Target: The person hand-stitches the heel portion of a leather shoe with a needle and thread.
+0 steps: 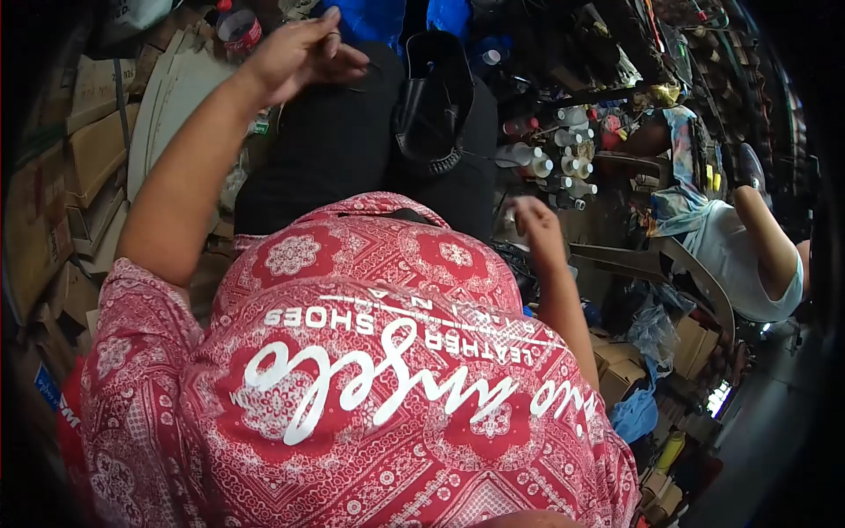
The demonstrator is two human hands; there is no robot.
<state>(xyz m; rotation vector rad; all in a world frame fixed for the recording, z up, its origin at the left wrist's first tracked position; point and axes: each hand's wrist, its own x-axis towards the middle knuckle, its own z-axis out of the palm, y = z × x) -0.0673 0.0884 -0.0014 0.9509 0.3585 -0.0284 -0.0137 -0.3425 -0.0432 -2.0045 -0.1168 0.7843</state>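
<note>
A black shoe [433, 110] with an open top lies across my dark-trousered thighs, with ridged stitching along its near rounded end. My left hand [308, 57] is raised to the left of the shoe, apart from it. Its fingers are partly curled, and whether a thin thread runs from them I cannot make out. My right hand [535, 220] is beside my right thigh, to the right of and nearer than the shoe. Its fingers are bent inward, with a small pale blur at their tips. Neither hand touches the shoe.
Several small capped bottles [541, 163] stand right of my legs. Cardboard boxes [95, 163] are stacked at the left, near a red-labelled soda bottle [239, 31]. Another person in a light shirt [735, 260] sits at the right. Plastic bags [651, 330] and boxes lie behind my right arm.
</note>
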